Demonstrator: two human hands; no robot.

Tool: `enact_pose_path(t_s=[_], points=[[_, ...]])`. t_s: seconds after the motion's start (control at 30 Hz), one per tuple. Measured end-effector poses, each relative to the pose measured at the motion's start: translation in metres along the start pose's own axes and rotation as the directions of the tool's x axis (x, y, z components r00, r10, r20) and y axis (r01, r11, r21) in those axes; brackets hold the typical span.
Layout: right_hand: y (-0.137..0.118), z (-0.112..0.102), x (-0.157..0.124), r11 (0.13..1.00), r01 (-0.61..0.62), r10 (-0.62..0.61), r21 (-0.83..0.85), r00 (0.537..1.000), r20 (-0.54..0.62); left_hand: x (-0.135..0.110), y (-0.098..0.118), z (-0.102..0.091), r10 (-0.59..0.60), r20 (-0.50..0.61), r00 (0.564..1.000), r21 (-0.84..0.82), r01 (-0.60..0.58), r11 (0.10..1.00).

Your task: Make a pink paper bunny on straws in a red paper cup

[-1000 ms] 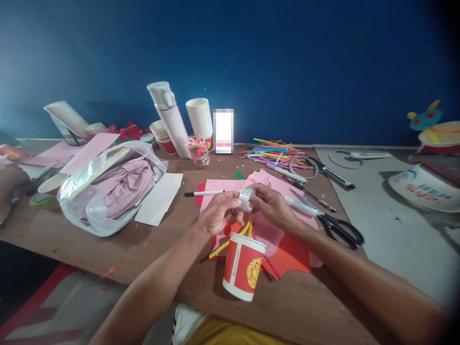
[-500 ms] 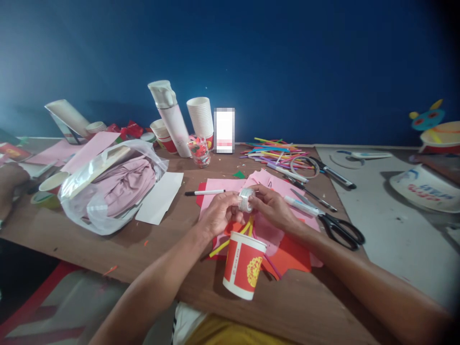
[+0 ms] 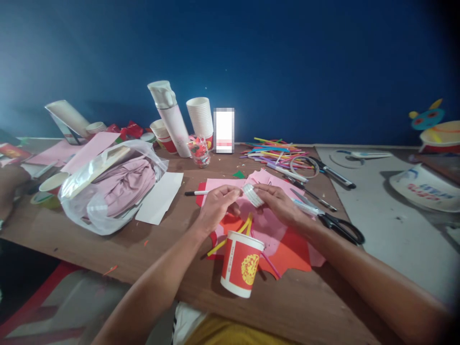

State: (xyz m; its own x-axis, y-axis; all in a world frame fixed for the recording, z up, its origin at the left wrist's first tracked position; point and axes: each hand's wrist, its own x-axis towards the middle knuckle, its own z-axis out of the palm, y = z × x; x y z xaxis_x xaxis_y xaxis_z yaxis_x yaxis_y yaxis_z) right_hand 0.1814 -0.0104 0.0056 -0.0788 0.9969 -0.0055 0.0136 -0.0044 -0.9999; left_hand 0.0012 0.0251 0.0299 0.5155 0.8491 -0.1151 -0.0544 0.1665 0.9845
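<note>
A roll of clear tape (image 3: 253,196) is gripped between the thumb and fingers of my right hand (image 3: 276,201). Beside the roll, the thumb and fingertips of my left hand (image 3: 220,203) are pinched together; whatever they hold is too small to make out. Below both hands is a red and white paper cup (image 3: 241,263) with a yellow emblem, slightly tilted. Yellow straws (image 3: 247,225) show behind its rim, and a purple straw (image 3: 271,265) sticks out to its right. Pink paper (image 3: 264,227) and orange paper (image 3: 294,251) lie beneath the hands.
Black-handled scissors (image 3: 341,229), a utility knife (image 3: 336,173) and a pile of straws (image 3: 276,153) are on the right. A plastic bag (image 3: 115,191), a white flask (image 3: 171,120) and stacked cups (image 3: 200,117) stand left. Another person's hand (image 3: 12,187) is at far left.
My left hand has shifted a little left, apart from the tape roll. The roll has turned and moved slightly right in my right hand. The paper cup has shifted slightly left.
</note>
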Motion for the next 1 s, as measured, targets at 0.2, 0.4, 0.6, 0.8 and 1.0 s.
enact_pose_path(t_s=[0.2, 0.4, 0.6, 0.8, 1.0], points=[[-0.005, -0.008, 0.002, 0.992, -0.096, 0.104, -0.079, 0.988, 0.112, -0.003, 0.004, 0.000, 0.174, 0.063, 0.983, 0.139, -0.181, 0.974], [-0.009, -0.015, 0.002, 0.979, -0.125, 0.167, -0.163, 0.946, 0.278, -0.003, 0.005, -0.001, 0.114, 0.294, 0.949, 0.121, -0.155, 0.981], [-0.005, -0.021, 0.003, 0.969, -0.071, 0.164, -0.238, 0.903, 0.397, -0.006, 0.010, 0.000, 0.065, 0.363, 0.929, 0.101, -0.109, 0.989], [0.000, -0.021, 0.004, 0.976, -0.039, 0.135, -0.214, 0.882, 0.451, -0.006, 0.008, 0.001, 0.004, 0.381, 0.925, 0.137, -0.060, 0.989], [-0.001, -0.019, 0.003, 0.966, -0.051, 0.167, -0.253, 0.871, 0.462, -0.006, 0.007, 0.001, -0.019, 0.378, 0.926, 0.185, -0.055, 0.981]])
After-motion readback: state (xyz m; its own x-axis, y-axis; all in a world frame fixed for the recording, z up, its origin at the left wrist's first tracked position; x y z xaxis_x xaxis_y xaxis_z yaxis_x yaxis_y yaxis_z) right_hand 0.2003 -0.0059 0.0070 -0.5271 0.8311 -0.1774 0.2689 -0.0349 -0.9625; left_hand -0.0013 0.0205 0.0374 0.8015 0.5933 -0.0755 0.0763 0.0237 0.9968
